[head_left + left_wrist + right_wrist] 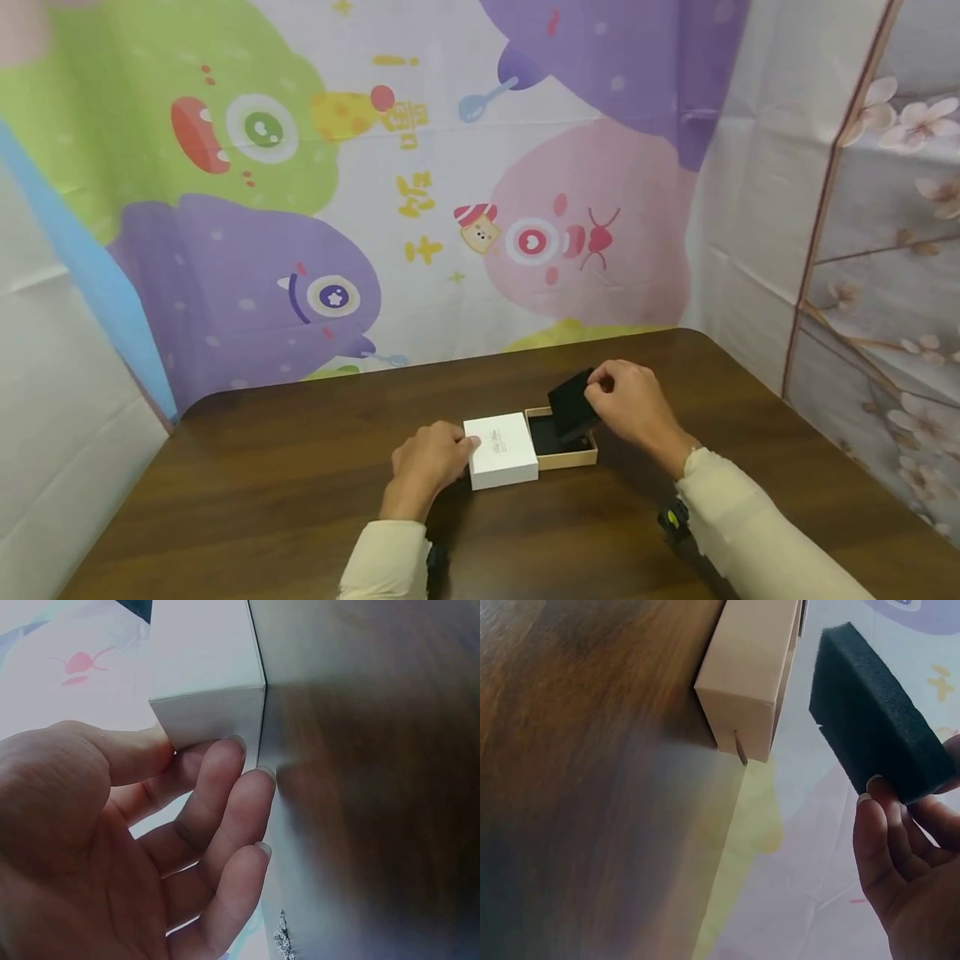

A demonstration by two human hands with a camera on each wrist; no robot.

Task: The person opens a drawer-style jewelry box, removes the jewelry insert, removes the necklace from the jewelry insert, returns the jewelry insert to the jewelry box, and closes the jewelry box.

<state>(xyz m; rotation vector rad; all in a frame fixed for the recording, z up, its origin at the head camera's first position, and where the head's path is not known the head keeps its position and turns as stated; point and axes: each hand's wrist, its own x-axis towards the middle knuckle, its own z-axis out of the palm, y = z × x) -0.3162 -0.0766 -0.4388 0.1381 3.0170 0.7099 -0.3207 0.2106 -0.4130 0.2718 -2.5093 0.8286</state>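
A white box sleeve (500, 450) with small print on its top lies on the table. Its tan drawer (567, 459) is slid out on the right, with dark lining inside. My left hand (429, 457) grips the sleeve's left end, thumb on top. In the left wrist view, the curled fingers (225, 787) meet the end face of the sleeve (206, 716). My right hand (633, 402) pinches a black foam pad (572, 407) by its edge, tilted above the drawer. In the right wrist view the foam pad (870, 705) is apart from the drawer (739, 697), which has a small ribbon tab (740, 748).
The brown wooden table (322, 467) extends around the box. A cartoon-printed cloth (442, 317) hangs behind its far edge, and a blossom-patterned curtain (885, 292) hangs at the right. Dark wrist devices sit under both sleeves, such as the right one (673, 518).
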